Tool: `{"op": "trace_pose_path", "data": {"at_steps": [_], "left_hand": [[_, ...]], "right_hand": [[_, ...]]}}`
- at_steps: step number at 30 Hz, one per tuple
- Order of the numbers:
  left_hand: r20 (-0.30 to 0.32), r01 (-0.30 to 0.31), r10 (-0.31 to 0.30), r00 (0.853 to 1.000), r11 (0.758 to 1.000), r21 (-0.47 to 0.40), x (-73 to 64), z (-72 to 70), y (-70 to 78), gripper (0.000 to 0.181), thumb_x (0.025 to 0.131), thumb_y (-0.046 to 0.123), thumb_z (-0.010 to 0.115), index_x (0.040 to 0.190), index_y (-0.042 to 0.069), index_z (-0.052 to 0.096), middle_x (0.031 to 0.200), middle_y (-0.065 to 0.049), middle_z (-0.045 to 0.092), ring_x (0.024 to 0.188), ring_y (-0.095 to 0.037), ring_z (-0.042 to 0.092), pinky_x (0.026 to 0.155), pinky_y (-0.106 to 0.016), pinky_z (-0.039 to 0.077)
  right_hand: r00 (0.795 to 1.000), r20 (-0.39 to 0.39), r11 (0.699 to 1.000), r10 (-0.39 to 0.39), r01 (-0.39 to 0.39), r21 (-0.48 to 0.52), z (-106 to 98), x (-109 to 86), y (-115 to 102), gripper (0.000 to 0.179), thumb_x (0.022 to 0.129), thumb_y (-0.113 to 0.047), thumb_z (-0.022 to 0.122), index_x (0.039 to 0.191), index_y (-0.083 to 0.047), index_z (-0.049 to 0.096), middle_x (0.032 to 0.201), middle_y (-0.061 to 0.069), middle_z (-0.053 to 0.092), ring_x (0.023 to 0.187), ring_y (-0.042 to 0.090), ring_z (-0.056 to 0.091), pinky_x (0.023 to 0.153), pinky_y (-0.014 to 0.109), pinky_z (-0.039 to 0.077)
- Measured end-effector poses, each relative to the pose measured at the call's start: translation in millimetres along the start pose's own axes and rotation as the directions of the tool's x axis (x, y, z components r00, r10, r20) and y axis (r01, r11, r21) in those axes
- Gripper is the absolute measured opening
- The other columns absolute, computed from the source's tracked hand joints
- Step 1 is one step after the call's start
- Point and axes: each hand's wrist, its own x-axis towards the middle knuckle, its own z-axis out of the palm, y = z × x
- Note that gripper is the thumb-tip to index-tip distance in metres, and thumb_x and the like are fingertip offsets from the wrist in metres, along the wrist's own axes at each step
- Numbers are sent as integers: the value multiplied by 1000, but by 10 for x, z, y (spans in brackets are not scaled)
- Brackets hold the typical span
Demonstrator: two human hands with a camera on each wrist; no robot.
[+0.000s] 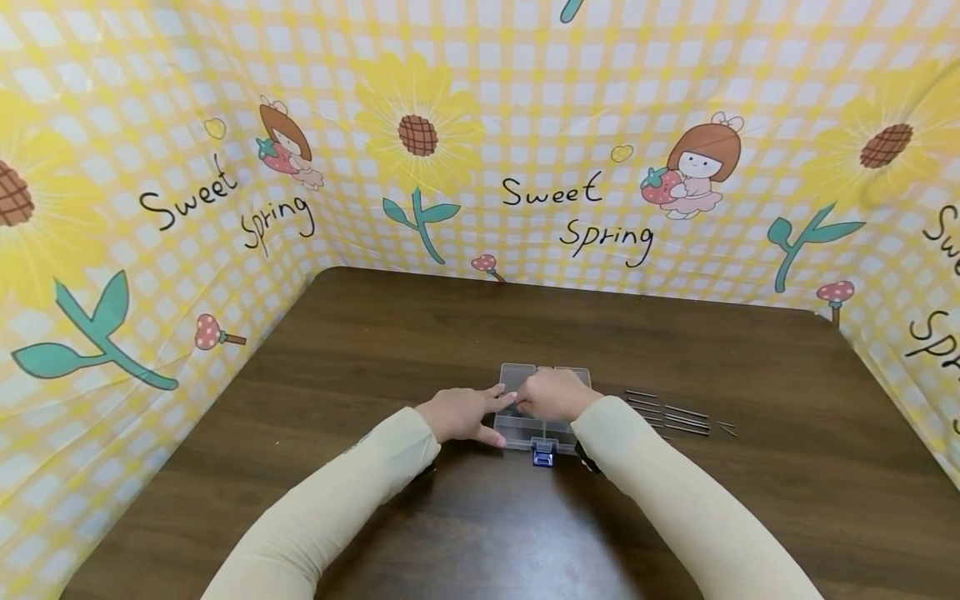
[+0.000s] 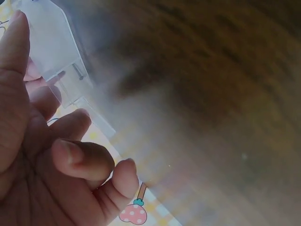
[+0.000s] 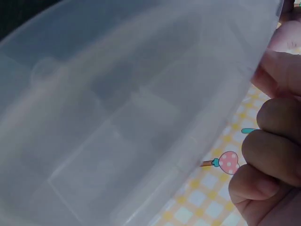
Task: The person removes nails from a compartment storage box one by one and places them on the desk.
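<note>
A clear plastic compartment box (image 1: 521,433) with a blue latch (image 1: 543,454) at its front sits on the table. At its left side rests my left hand (image 1: 461,414), thumb by the front left corner and forefinger extended over the box. My right hand (image 1: 555,395) is over the back part, its fingers curled and its fingertips close to the left forefinger. I cannot tell whether those fingertips pinch anything. In the left wrist view a short dark metal piece (image 2: 77,71) shows through the clear plastic. The right wrist view has the box's walls (image 3: 141,117) beside the curled fingers (image 3: 270,150).
Several thin metal nails (image 1: 686,419) lie in loose rows right of the box, with a few smaller ones (image 1: 727,428) farther right. The brown wooden table (image 1: 420,333) is bounded by a yellow checked cloth (image 1: 450,225) at the back and sides.
</note>
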Motion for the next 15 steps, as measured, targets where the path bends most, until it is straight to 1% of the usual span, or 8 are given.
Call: {"op": "trace_pose_path", "data": {"at_steps": [3,5,6,11,15], "left_hand": [[3,0,0,1000,1000,-13,7,3,-4,78,83,52,66,151,28,33,156,2,28,129,-27,47,90,-47,45],[5,3,-3,1000,1000,-18,11,2,-6,79,83,52,66,151,28,33,156,1,28,129,-28,47,90,-48,45],[5,6,-6,1000,1000,-18,14,3,-7,79,83,52,66,150,28,33,156,2,28,128,-28,47,89,-48,45],[-6,16,-16,1000,1000,-19,13,7,-5,79,82,52,67,150,29,34,155,1,29,127,-28,48,86,-48,46],[-13,22,-22,1000,1000,-21,14,16,-4,80,81,53,68,150,30,34,155,2,29,127,-29,49,80,-46,47]], "right_hand": [[1000,14,1000,-5,5,-13,4,2,-23,15,92,-17,63,84,-15,75,74,-5,65,64,12,56,66,37,51],[1000,24,1000,-5,5,-19,5,3,-33,16,92,-16,63,79,-15,73,70,-5,61,60,12,53,59,36,49],[1000,27,1000,-7,8,-24,5,3,-39,16,92,-16,63,78,-15,72,68,-5,60,59,12,51,58,35,48],[999,39,998,-11,13,-53,30,16,-51,16,91,-15,63,77,-14,69,68,-4,59,59,13,53,57,37,48],[998,57,999,11,-9,-42,47,26,-56,15,92,-14,62,79,-14,70,71,-3,61,62,14,56,59,39,49]]}}
